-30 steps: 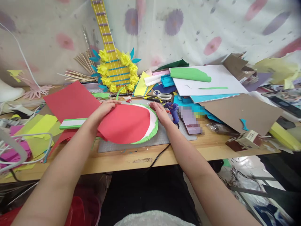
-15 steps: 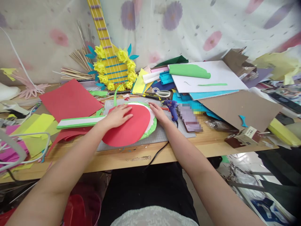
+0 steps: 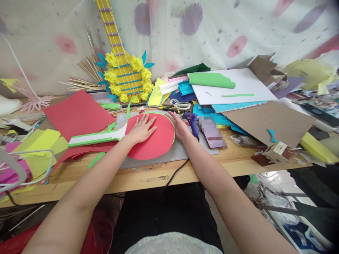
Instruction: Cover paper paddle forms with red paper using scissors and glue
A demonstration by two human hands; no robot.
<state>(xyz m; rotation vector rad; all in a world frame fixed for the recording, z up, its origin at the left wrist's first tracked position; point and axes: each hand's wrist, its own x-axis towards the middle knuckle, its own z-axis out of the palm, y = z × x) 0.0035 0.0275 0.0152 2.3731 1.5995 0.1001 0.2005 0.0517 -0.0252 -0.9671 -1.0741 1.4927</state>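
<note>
A red paper oval (image 3: 153, 144) covers the round head of a flat paddle shape, leaving a thin green rim at its right edge. The paddle's white handle with green edges (image 3: 95, 137) points left. My left hand (image 3: 143, 129) lies flat on the oval's upper left, fingers spread. Along the right edge of the head, my right hand (image 3: 179, 126) stands on its side, fingers stretched out and holding nothing. A grey cutting mat (image 3: 169, 161) is partly hidden beneath the head. Close to my right hand lies a blue glue gun (image 3: 192, 122).
A yellow paper guitar (image 3: 127, 76) with flowers leans at the back. Red sheets (image 3: 79, 113) lie left, beside yellow paper (image 3: 43, 141). Scissors (image 3: 183, 105) sit behind the mat. A white board (image 3: 233, 84) and brown card (image 3: 272, 121) are right. A black cord (image 3: 176, 174) crosses the table's front edge.
The red oval has shifted up and right, now covering the white and green head that showed at its right. My left hand moved right with it; my right hand stayed at the edge.
</note>
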